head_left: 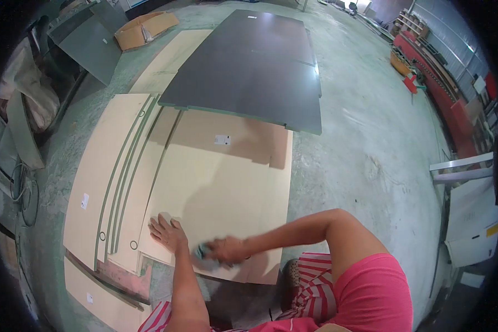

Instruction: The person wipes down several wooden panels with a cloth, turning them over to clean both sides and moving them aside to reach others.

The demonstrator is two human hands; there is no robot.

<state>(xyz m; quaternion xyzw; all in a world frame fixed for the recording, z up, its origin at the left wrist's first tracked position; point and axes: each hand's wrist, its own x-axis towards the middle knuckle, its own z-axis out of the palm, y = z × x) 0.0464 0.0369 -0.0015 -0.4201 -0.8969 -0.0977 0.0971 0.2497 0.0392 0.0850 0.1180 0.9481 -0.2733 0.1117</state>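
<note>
My left hand [169,233] rests flat with fingers spread on the near left part of a large beige panel [221,193]. Close to the panel's near edge, my right hand [227,250] is wrapped around a small bluish cloth [201,252] pressed low over the surface. Motion blurs that hand and the cloth's outline. A white label [222,140] is stuck on the panel farther up. Over its far end lies a big dark grey board [249,69], which casts a shadow on it.
More beige boards [102,171] with green edges lie to the left, and another [97,293] is at the near left. An opened cardboard box [146,30] sits at the far left. A red beam [434,72] runs along the right, near a white-topped stand [470,216].
</note>
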